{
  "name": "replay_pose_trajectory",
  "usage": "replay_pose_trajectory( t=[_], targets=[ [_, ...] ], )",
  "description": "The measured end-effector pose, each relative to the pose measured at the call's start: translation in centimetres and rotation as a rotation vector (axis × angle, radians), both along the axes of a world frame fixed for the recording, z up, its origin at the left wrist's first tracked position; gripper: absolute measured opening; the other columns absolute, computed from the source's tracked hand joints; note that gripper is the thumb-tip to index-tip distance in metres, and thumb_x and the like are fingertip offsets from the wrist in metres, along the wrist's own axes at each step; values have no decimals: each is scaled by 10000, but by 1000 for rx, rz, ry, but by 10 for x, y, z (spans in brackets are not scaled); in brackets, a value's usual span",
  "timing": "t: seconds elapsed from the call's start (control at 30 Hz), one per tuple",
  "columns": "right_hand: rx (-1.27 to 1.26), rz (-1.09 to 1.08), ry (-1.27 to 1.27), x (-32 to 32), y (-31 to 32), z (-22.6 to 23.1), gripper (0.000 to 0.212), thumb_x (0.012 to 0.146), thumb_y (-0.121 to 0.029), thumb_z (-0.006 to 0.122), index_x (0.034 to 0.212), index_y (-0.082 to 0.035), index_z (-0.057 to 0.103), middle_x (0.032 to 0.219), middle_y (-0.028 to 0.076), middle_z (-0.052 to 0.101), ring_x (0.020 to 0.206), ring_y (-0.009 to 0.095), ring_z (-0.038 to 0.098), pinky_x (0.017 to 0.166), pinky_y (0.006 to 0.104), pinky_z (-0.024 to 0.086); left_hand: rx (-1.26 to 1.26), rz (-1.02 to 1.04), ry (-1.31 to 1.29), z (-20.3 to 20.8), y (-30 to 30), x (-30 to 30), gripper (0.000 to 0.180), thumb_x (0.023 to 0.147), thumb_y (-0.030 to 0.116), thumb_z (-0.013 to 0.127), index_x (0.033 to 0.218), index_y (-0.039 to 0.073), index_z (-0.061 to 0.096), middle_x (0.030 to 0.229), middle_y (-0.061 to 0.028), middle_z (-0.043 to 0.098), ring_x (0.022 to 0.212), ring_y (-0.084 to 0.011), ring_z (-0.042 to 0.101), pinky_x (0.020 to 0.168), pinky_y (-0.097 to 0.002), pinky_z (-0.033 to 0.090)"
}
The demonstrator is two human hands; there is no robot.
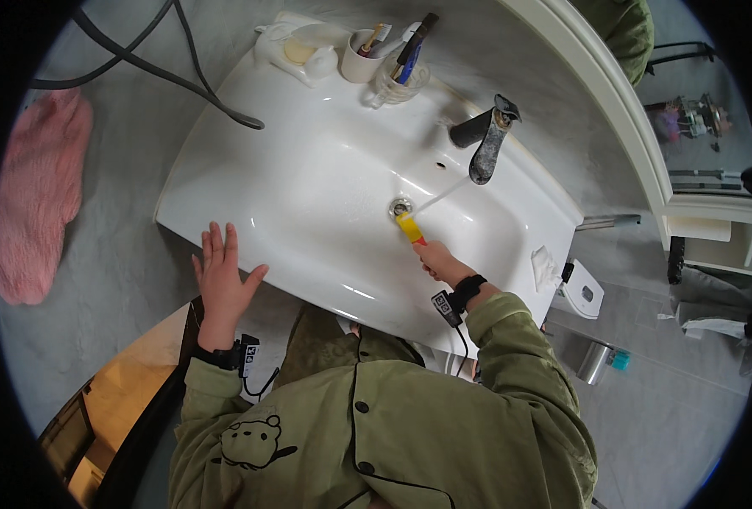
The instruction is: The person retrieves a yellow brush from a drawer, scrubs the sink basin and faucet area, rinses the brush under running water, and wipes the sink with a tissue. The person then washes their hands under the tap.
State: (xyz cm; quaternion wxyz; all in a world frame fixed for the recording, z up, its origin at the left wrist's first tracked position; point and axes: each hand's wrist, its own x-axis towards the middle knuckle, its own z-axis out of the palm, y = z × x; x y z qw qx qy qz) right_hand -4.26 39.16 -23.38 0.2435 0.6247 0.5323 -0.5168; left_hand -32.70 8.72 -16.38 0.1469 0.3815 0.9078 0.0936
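Our right hand point(440, 261) grips a yellow-headed brush point(409, 227) under the dark metal tap point(488, 140) in the white ceramic sink point(308, 178); our left hand point(222, 282) rests flat and spread on its rim, toothbrush cups point(380, 64) behind.

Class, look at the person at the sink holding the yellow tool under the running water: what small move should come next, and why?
Probably a slight turn of the right hand to roll the yellow tool under the water stream. The stream from the tap seems to strike only one side of it, just above the drain. The left hand lies flat on the sink rim, bracing.
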Motion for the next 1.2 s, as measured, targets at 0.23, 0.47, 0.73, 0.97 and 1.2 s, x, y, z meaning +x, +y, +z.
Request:
replay_pose_trajectory(
  t=[0.23, 0.47, 0.73, 0.97, 1.2],
  targets=[
    [36, 104, -17, -2, 1, 20, 370, 853, -404, 524, 749, -52, 485, 556, 34, 450, 413, 146, 407, 376, 298, 325, 4, -13, 1, 1, -10, -4, 884, 790, 524, 605, 1465, 143, 180, 1510, -180, 149, 1384, -379, 148, 1042, -621, 168],
    [4, 41, 20, 6, -1, 16, 407, 845, -411, 536, 726, -23, 518, 549, 51, 477, 415, 173, 455, 379, 330, 364, 17, -17, 19, 2, -14, -7, 871, 801, 526, 594, 1465, 143, 180, 1513, -176, 136, 1386, -379, 141, 1042, -618, 175],
    [188, 78, -28, -13, -3, 9, 432, 839, -441, 557, 684, -39, 522, 528, 56, 465, 392, 171, 426, 358, 319, 328, 11, -14, 1, 3, -13, -2, 874, 799, 515, 604, 1462, 133, 181, 1511, -179, 138, 1387, -373, 141, 1044, -611, 181],
    [256, -8, -30, 18, 26, 2, 444, 854, -446, 535, 688, -35, 527, 505, 66, 484, 394, 163, 449, 370, 314, 367, -27, -39, 8, -9, -5, -7, 921, 766, 510, 642, 1463, 132, 173, 1516, -172, 128, 1392, -358, 134, 1053, -608, 166],
    [609, 622, -189, 93, -9, 23, 423, 829, -334, 594, 1056, 22, 601, 910, 243, 636, 735, 274, 647, 675, 370, 504, -68, -68, 12, -16, -4, -6, 956, 745, 517, 659, 1460, 111, 172, 1507, -198, 136, 1388, -367, 144, 1073, -575, 155]
  ],
)
